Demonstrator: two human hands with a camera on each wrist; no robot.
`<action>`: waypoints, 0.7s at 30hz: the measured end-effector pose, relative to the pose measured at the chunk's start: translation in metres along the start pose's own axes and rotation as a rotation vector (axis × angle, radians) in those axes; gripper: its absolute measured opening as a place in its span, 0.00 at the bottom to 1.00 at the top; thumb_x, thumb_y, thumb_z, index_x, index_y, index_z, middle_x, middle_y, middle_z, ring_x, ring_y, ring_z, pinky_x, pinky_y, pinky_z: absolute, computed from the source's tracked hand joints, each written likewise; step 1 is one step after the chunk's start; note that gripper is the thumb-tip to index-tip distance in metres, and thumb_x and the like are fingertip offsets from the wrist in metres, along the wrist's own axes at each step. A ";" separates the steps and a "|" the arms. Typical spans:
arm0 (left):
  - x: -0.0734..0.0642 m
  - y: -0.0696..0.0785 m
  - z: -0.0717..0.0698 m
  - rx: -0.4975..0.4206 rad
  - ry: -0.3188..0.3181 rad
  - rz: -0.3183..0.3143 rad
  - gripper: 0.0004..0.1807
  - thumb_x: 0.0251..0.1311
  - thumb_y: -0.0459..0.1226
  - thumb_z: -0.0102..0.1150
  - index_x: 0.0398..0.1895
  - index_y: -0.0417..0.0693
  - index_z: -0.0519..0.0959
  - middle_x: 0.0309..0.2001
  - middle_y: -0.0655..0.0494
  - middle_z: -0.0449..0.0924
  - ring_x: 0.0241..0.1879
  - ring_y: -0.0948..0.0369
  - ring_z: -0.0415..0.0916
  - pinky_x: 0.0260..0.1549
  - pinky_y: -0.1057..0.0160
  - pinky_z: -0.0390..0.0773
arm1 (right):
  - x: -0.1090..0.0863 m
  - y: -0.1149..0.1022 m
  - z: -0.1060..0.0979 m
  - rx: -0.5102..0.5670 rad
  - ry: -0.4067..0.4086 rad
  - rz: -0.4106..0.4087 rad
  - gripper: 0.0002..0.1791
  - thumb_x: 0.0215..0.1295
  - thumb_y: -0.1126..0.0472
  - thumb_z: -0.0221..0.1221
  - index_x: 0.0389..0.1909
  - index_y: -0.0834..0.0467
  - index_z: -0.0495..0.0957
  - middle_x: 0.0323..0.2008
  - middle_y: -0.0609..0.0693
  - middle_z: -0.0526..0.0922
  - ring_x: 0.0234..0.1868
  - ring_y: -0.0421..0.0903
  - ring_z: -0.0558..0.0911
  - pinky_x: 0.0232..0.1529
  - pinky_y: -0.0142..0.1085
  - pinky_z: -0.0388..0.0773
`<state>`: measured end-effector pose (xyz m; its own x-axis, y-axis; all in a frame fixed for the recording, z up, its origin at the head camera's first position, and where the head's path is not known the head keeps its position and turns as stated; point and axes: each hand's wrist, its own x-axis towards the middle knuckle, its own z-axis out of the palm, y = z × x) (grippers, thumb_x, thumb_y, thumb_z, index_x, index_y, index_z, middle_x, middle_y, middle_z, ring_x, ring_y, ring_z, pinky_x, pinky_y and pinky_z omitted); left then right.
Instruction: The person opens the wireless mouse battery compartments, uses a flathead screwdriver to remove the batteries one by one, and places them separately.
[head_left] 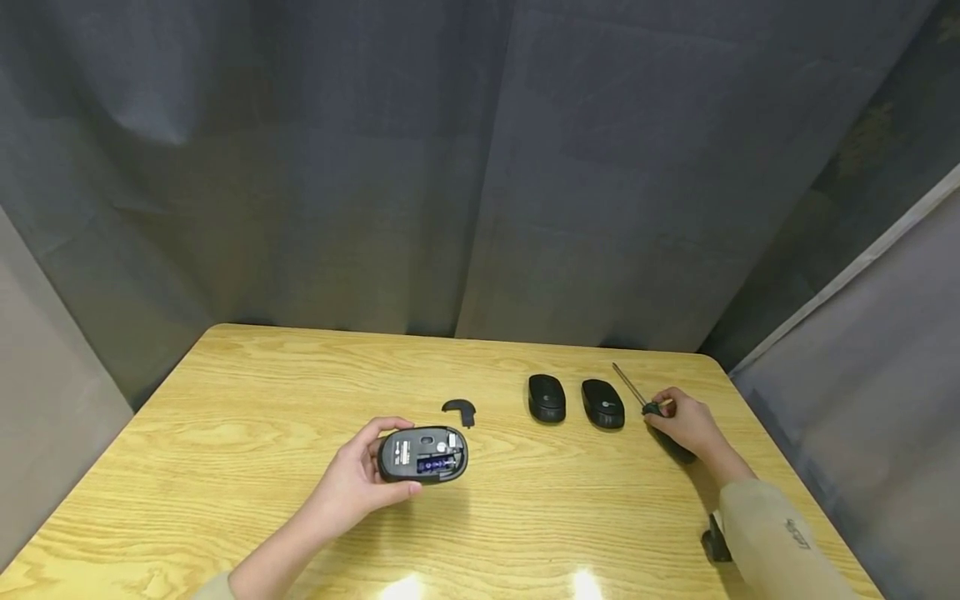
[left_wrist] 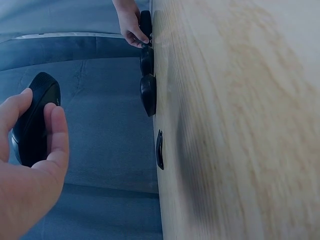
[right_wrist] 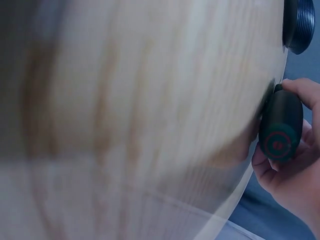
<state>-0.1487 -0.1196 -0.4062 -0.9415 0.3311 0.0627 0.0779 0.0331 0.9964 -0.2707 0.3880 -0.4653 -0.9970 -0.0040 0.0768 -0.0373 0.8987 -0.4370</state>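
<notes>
My left hand (head_left: 360, 479) grips a black computer mouse (head_left: 405, 454) above the table, its underside turned toward the head camera. The battery bay is uncovered, and a blue battery (head_left: 432, 465) lies inside. On the table just beyond rests the curved black battery cover (head_left: 461, 409). Over at the right, my right hand (head_left: 688, 425) pinches a screwdriver (head_left: 632, 386) near where shaft meets handle. Its dark handle (right_wrist: 281, 117), with a green end bearing a red ring, lies on or close to the tabletop; the metal shaft points away to the left.
Two more black mice, one (head_left: 547, 398) and another (head_left: 603, 404), sit top side up between the hands. A small black object (head_left: 716, 540) is partly hidden by the right sleeve. Grey curtains (head_left: 480, 167) stand behind the wooden table (head_left: 300, 375).
</notes>
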 end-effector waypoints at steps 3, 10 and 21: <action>0.000 -0.001 0.000 0.003 -0.001 -0.002 0.41 0.40 0.29 0.73 0.61 0.44 0.64 0.54 0.35 0.72 0.47 0.50 0.79 0.44 0.63 0.81 | 0.000 0.001 0.000 0.007 0.010 0.009 0.20 0.58 0.56 0.63 0.45 0.65 0.71 0.30 0.56 0.79 0.29 0.48 0.76 0.29 0.38 0.73; 0.000 -0.002 0.000 0.014 0.005 -0.014 0.42 0.39 0.28 0.73 0.61 0.45 0.65 0.54 0.36 0.72 0.47 0.50 0.78 0.44 0.63 0.81 | -0.004 0.002 -0.006 0.062 0.054 0.053 0.20 0.60 0.55 0.62 0.47 0.63 0.71 0.32 0.57 0.79 0.32 0.50 0.76 0.29 0.36 0.71; 0.000 -0.001 0.000 0.022 0.013 -0.020 0.41 0.39 0.29 0.74 0.61 0.46 0.65 0.54 0.37 0.72 0.47 0.51 0.78 0.44 0.64 0.81 | -0.010 -0.004 -0.016 0.182 0.020 0.083 0.25 0.63 0.55 0.59 0.53 0.67 0.64 0.40 0.62 0.72 0.38 0.55 0.73 0.31 0.36 0.71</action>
<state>-0.1485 -0.1197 -0.4072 -0.9472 0.3178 0.0432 0.0657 0.0604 0.9960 -0.2591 0.3912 -0.4502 -0.9958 0.0767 0.0506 0.0314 0.8016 -0.5970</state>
